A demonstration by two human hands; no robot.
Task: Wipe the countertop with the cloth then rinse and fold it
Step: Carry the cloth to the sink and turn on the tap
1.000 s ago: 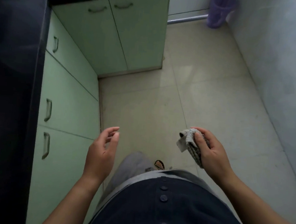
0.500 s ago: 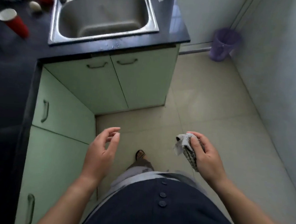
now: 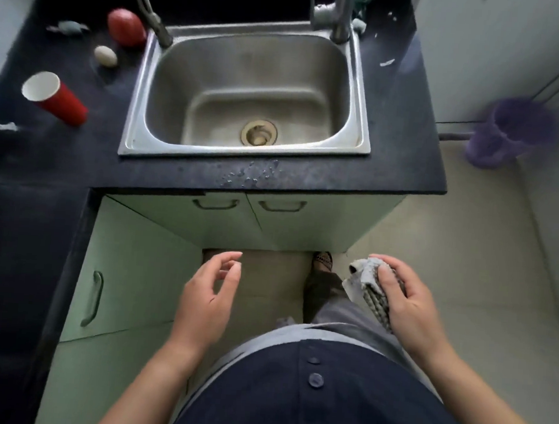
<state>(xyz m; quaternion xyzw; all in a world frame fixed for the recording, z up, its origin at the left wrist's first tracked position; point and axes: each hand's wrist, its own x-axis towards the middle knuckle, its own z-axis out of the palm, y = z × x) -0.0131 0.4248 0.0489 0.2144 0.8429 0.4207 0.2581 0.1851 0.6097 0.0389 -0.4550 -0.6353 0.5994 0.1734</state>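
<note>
Brushed-metal sink point(image 3: 136, 109), speckled dark countertop point(image 3: 392, 147), woven-textured cloth point(image 3: 370, 292)

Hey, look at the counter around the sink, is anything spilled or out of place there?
Yes. A patch of water droplets lies on the dark countertop, just in front of the sink. It looks like an unwiped spill. The cloth is bunched in the right hand, well short of it.

head-worn wide-angle view, facing steeply down, sink point(image 3: 250, 94) ahead, hands near
</note>
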